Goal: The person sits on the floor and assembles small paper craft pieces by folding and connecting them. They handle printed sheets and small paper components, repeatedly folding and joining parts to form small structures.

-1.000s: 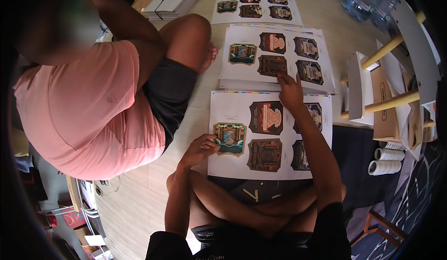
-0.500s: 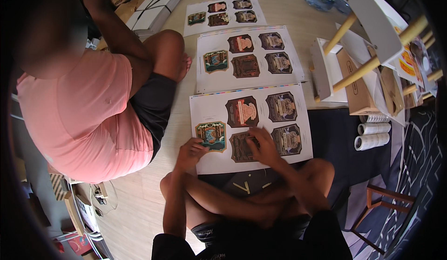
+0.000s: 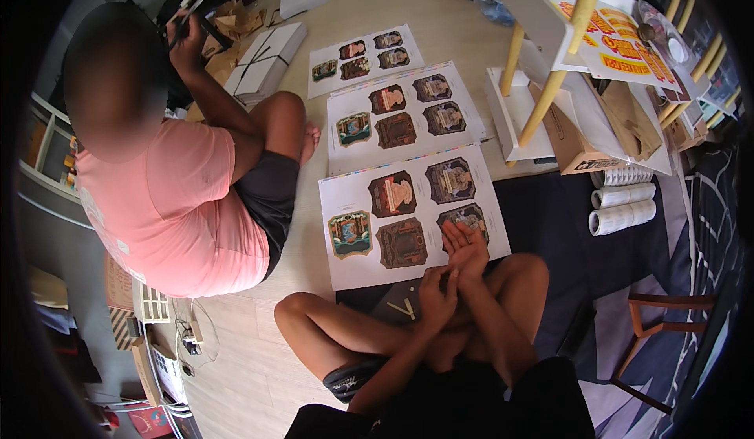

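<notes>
My right hand (image 3: pixel 468 252) is turned palm up, its fingers stretched out over the lower right label of the nearest printed sheet (image 3: pixel 343 195). At its wrist, my left hand (image 3: pixel 440 296) has its fingers drawn together against the heel of the right palm; whatever they pinch is too small to make out. On the white sheet are several ornate dark labels, including a green-and-gold one (image 3: pixel 350 235), a red-and-black one (image 3: pixel 393 194) and a brown one (image 3: pixel 401 243). Pale narrow strips (image 3: pixel 402 309) lie on a dark surface just below the sheet.
Two more label sheets lie beyond, a middle sheet (image 3: pixel 463 117) and a far sheet (image 3: pixel 322 50). A person in a pink shirt (image 3: pixel 188 203) sits at left beside a strapped paper stack (image 3: pixel 271 62). A white rack with wooden legs (image 3: pixel 542 117) and white rolls (image 3: pixel 623 217) are at right.
Both hands have left the labels and come together near the sheet's lower right edge. My right hand has turned palm up. The view has shifted, showing more of the other person.
</notes>
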The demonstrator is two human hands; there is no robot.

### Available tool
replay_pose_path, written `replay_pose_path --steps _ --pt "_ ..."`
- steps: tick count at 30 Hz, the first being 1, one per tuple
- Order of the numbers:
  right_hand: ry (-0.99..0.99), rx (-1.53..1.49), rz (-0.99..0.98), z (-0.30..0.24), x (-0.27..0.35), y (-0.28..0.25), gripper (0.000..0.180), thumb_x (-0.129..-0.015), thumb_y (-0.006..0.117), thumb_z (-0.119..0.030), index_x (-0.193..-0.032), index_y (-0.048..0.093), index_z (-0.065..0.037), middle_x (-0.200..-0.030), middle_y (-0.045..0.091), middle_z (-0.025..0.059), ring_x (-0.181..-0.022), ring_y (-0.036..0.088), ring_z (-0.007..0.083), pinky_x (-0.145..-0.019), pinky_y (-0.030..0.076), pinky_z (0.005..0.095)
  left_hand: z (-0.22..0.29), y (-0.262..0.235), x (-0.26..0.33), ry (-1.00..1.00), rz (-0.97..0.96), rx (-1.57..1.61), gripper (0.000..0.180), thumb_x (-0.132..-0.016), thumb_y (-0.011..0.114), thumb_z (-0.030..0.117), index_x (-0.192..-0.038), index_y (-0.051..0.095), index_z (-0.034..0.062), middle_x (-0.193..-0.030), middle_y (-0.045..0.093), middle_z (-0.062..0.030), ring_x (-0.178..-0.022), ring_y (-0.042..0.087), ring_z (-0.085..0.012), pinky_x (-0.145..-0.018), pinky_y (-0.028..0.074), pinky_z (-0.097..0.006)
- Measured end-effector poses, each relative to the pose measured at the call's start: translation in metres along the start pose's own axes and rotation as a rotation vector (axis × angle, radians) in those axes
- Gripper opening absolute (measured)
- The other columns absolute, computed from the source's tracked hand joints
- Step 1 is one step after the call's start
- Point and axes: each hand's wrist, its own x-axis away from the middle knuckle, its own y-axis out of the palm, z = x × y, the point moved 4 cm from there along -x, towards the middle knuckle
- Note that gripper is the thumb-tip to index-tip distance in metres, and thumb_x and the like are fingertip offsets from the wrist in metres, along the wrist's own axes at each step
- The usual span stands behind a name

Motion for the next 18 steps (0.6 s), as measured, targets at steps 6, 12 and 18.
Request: replay_pose_path --steps 6,12,18 --pt "-0.002 -0.202 -0.017 -0.015 -0.006 0.010 0.057 -0.101 0.044 -0.051 -0.123 0.055 0.001 -0.137 0.054 0.0258 -0.133 0.048 0.0330 -0.115 0.032 0.0432 0.005 0.012 0.000 0.036 0.064 -0.098 0.018 -0.093 0.070 0.015 -0.094 0.067 -0.0026 -0.091 0.065 -0.0136 -0.073 0.065 -0.0195 -0.069 0.052 -0.030" --pt "-0.040 -0.371 0.013 -0.046 -0.011 0.004 0.062 -0.099 0.046 -0.055 -0.122 0.056 0.001 -0.139 0.053 0.0256 -0.133 0.047 0.0328 -0.116 0.029 0.0449 0.010 0.048 0.005 -0.058 0.165 0.104 0.019 -0.091 0.072 0.015 -0.097 0.066 -0.0017 -0.091 0.066 -0.0128 -0.077 0.065 -0.0208 -0.071 0.052 -0.032" --pt "-0.068 -0.440 0.002 -0.072 -0.021 -0.007 0.069 -0.096 0.049 -0.061 -0.124 0.056 0.002 -0.142 0.048 0.0246 -0.138 0.039 0.0332 -0.116 0.028 0.0471 0.035 0.062 0.007 0.008 0.144 0.026 0.018 -0.088 0.074 0.013 -0.096 0.066 -0.0009 -0.092 0.067 -0.0134 -0.079 0.066 -0.0219 -0.072 0.052 -0.031"
